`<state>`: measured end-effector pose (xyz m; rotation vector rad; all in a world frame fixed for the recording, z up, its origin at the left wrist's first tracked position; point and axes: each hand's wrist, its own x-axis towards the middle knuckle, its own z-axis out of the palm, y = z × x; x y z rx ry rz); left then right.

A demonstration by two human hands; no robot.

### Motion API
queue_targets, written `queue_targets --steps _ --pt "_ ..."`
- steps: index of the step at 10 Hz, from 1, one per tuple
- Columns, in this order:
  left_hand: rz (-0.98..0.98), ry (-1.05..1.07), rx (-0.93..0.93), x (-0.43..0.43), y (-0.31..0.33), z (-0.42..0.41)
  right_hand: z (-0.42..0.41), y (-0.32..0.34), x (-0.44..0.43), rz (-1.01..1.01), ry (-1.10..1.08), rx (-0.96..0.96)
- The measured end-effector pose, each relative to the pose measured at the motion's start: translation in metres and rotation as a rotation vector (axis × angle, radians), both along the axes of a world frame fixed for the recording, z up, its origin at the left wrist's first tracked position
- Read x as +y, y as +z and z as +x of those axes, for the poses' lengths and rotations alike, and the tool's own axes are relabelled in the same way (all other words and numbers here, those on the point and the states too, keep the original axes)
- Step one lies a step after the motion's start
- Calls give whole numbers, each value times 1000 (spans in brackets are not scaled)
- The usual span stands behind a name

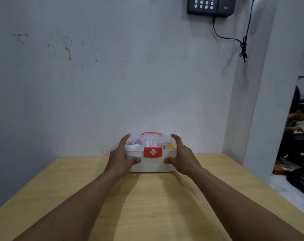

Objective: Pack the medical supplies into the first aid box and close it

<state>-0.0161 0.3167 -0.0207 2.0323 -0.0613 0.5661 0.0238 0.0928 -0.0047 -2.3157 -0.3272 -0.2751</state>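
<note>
A small white first aid box point(151, 165) with a clear lid, a red handle and a red latch bearing a white cross stands on the wooden table point(147, 206) near the wall. Its lid is down. Through the lid I see pink-capped bottles point(134, 142) on the left, white items in the middle and a yellow item point(169, 146) on the right. My left hand point(122, 156) grips the box's left end, fingers over the lid and thumb on the front. My right hand point(181, 156) grips the right end the same way.
The table's far edge meets a white wall point(95, 84). A black keypad point(210, 6) with a dangling cable hangs high on the wall. At the right, past a wall corner, a person point(297, 122) crouches among dark bags on the floor.
</note>
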Motion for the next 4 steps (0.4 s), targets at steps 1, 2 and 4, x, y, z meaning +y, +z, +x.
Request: queue_targets --steps 1,2,4 --pt "8 10 -18 -7 -2 4 9 -4 -4 0 -1 -14" --pt "13 23 -26 -11 -1 5 12 -3 -7 2 6 -7" --pt "68 20 52 -12 5 0 0 -2 -2 -23 6 -29"
